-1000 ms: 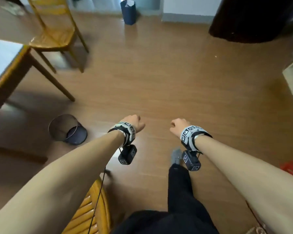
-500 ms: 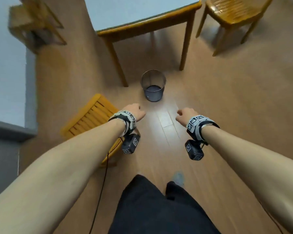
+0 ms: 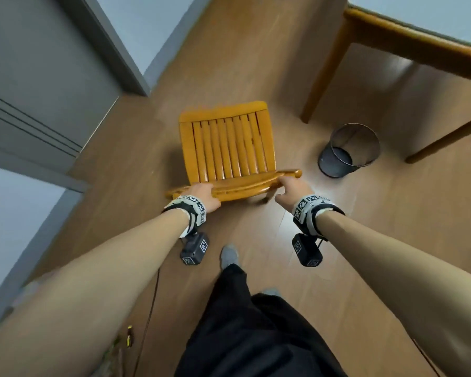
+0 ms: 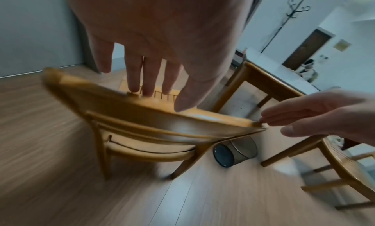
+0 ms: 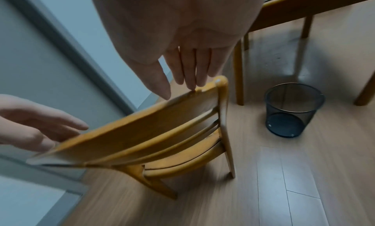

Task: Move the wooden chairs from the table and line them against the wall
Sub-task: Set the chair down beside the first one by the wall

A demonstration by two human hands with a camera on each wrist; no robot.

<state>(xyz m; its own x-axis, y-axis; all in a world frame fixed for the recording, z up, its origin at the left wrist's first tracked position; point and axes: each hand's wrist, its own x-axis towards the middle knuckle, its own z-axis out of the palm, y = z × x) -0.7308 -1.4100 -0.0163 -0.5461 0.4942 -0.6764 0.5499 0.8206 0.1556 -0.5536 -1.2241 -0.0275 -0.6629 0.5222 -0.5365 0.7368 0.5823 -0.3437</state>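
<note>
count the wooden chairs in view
2. One chair stands by the wall, both hands at its backrest. A second chair shows only in the left wrist view, at the table's far side. More may be hidden.

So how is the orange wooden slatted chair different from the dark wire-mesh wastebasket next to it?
The orange wooden slatted chair is built of solid slats on four legs; the dark wire-mesh wastebasket is a see-through round tub. The chair is the larger. The left hand and right hand reach the chair's top rail; nothing touches the wastebasket. Both stand upright on the wood floor.
</note>
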